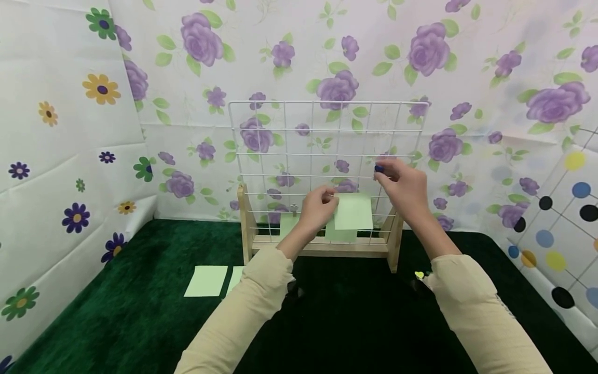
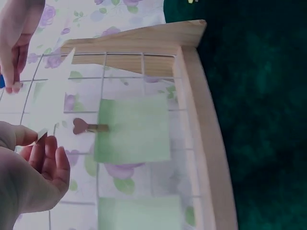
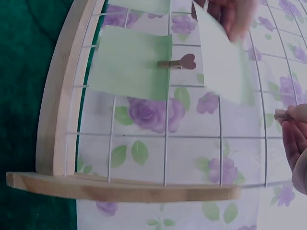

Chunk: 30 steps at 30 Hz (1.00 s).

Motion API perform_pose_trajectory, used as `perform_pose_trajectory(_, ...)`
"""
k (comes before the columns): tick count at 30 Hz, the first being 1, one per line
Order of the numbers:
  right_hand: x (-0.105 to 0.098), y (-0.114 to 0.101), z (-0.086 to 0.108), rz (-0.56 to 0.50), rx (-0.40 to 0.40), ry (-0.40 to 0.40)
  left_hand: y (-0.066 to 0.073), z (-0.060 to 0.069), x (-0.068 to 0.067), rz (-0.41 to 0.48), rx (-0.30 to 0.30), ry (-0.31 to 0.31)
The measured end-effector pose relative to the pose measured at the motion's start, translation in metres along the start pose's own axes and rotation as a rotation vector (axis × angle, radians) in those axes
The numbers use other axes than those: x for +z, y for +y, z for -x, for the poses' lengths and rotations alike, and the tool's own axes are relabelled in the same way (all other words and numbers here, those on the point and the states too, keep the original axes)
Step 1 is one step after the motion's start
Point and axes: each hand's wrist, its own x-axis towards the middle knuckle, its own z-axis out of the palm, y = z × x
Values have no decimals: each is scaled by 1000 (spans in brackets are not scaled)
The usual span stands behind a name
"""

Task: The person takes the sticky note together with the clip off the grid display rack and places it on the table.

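Note:
My left hand (image 1: 319, 208) pinches a pale green paper square (image 1: 353, 212) near its upper left corner, holding it in front of a white wire grid (image 1: 327, 102). My right hand (image 1: 406, 187) holds a small clothespin with a blue end (image 1: 379, 169) between thumb and fingers, above and right of the paper. Below, another green sheet (image 2: 134, 129) hangs on the grid from a heart-topped mini clothespin (image 2: 80, 126). A further green sheet (image 1: 288, 224) hangs to its left, partly behind my left hand.
A wooden stand (image 1: 322, 250) supports the grid on a dark green cloth (image 1: 140, 291). Loose green squares (image 1: 205, 281) lie at the left, one partly under my left sleeve. A yellow heart-shaped piece (image 1: 419, 275) shows beside my right cuff.

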Motion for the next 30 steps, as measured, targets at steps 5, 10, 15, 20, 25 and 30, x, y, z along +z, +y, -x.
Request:
perform_pose_trajectory(5,-6,9,11,28,-14,-9,-17,15,-17,13,-32,-64)
perform_pose_trajectory(10,-12,19,24,19,-10,-47,-32,29,-33,1,-75,-81)
perform_pose_trajectory(15,-16,29,35,37,-4,-86,-45,38,-47,65,-148,-67)
perform_pose_trajectory(20,-18,38,49,44,20,-155,-56,45,-57,111,-207,-71)
perform_pose_trajectory(25,-21,41,64,36,62,-245,-67,52,-66,89,-228,-79)
perform_pose_trajectory(30,-26,47,76,66,136,-357,-79,59,-73,45,-247,-87)
